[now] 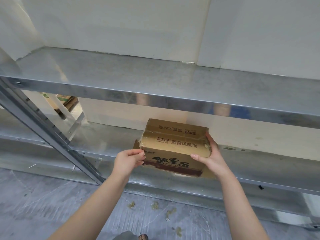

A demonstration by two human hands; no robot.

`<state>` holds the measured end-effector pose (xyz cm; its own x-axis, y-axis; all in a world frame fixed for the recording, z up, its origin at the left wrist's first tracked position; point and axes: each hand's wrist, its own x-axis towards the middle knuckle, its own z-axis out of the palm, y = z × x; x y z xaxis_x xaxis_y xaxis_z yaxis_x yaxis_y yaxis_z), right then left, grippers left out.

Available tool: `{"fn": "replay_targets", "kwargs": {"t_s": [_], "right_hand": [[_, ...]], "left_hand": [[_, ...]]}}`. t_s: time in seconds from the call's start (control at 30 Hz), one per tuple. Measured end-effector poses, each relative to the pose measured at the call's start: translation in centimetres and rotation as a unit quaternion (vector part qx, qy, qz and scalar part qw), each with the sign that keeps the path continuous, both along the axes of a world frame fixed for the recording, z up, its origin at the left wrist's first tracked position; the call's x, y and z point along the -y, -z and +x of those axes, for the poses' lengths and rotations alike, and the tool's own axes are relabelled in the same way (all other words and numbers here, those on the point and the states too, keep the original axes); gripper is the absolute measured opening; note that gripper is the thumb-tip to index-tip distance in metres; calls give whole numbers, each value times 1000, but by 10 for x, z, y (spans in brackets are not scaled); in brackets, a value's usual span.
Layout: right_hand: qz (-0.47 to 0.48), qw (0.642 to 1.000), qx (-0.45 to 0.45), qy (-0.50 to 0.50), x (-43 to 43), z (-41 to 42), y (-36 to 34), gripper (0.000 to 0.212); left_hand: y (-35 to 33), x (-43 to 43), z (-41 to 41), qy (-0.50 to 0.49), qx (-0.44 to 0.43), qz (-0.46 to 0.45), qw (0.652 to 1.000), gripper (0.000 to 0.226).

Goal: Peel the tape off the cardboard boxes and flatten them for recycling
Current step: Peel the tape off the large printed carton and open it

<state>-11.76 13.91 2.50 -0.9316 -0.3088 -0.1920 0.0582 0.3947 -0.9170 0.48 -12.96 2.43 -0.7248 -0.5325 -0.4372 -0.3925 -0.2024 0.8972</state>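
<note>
Head camera, looking down at a steel rack, and we're at the tape-peeling step, right at its start. The cardboard noodle box stands on the lower shelf, close to the front edge and about midway along what shows of it, fully closed and not yet flattened. There looks to be a flat piece of cardboard under it.

The clear tape runs along the top seam and folds down over both ends, and it appears wholly stuck down.

The left hand is in at the box's left front top corner, wrist bent back, fingers curled, thumb and fingertips pinched together on that corner, just where the tape wraps over. Whether a loose tape end is between them is too small to tell.

The right hand clamps the opposite end: thumb laid flat across the front face, fingers running up the right end wall. It's bracing the box.

Next move, by my read: get a nail under the tape end, lift a tab, then pull low and steady along the seam while the right hand holds firm. Yank too fast and the tape may tear or strip the cardboard.
</note>
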Motion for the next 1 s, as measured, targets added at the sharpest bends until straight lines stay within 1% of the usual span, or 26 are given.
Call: {"fn": "replay_targets", "kwargs": {"t_s": [0.13,0.27,0.33,0.4,0.47,0.5,0.57,0.63,0.73,0.87,0.93,1.0], "right_hand": [[-9,1000,3,-1,0,-1,0,105],[-12,1000,-1,1,1,-1,0,102],[-12,1000,-2,0,1,-1,0,102],[-10,1000,0,1,2,0,0,102],[-13,1000,-1,2,2,1,0,102],[-14,1000,-1,3,3,1,0,102],[-14,1000,0,4,3,1,-1,102],[-14,1000,2,5,3,1,0,102],[-12,1000,0,7,3,1,1,102],[-12,1000,-1,11,3,1,2,102],[-13,1000,-3,13,3,1,2,102],[-12,1000,-5,13,3,1,3,102]], "left_hand": [[-3,-9,1,-21,-18,38,999,13],[-5,-11,-1,-19,-16,33,999,16],[-7,-12,-1,-11,-11,22,1000,14],[-8,-11,-2,-7,9,-48,999,14],[-9,-10,-3,-5,27,-139,990,25],[-10,-9,-4,0,27,-165,986,29],[-13,-8,-5,13,27,-181,983,31],[-15,-9,-7,9,29,-193,981,25],[-15,-8,-9,0,24,-203,979,22],[-15,0,-10,29,5,-205,978,20],[-16,5,-11,48,-5,-183,982,18],[-16,10,-14,56,-3,-135,989,21]]}}
